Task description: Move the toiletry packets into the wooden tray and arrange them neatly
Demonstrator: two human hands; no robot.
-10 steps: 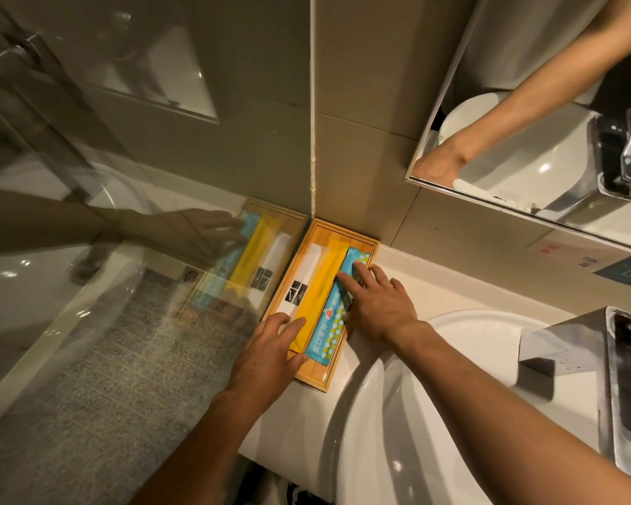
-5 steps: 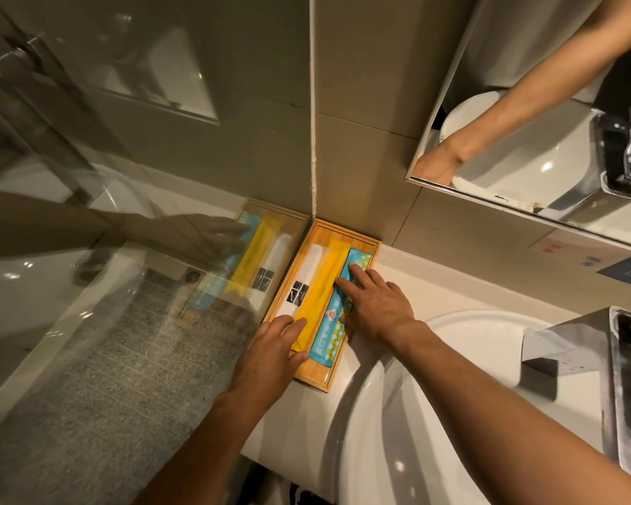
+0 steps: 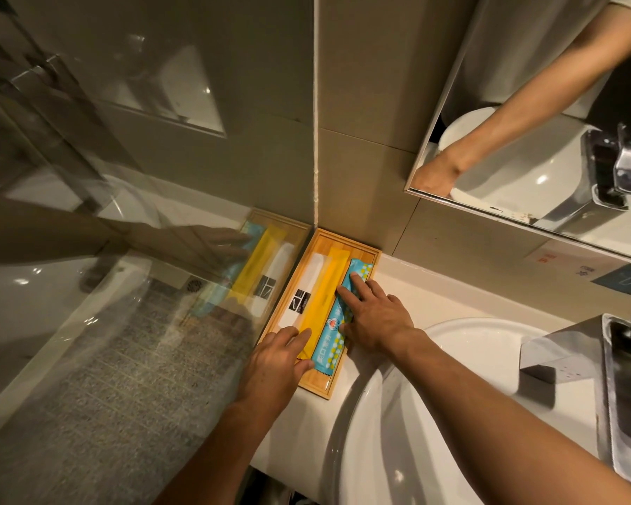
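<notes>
Inside the flat rectangular wooden tray [image 3: 370,257], glossy white [image 3: 305,291], yellow [image 3: 325,297] and blue packets [image 3: 334,333] lie side by side; left hand [image 3: 274,362] and right hand [image 3: 374,315] press them with fingers spread flat, gripping nothing.

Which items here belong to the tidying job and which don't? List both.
Job:
rectangular wooden tray
white paper packet
long yellow packet
blue patterned packet
left hand
right hand

Not job:
white ceramic basin
chrome tap
wall mirror
</notes>
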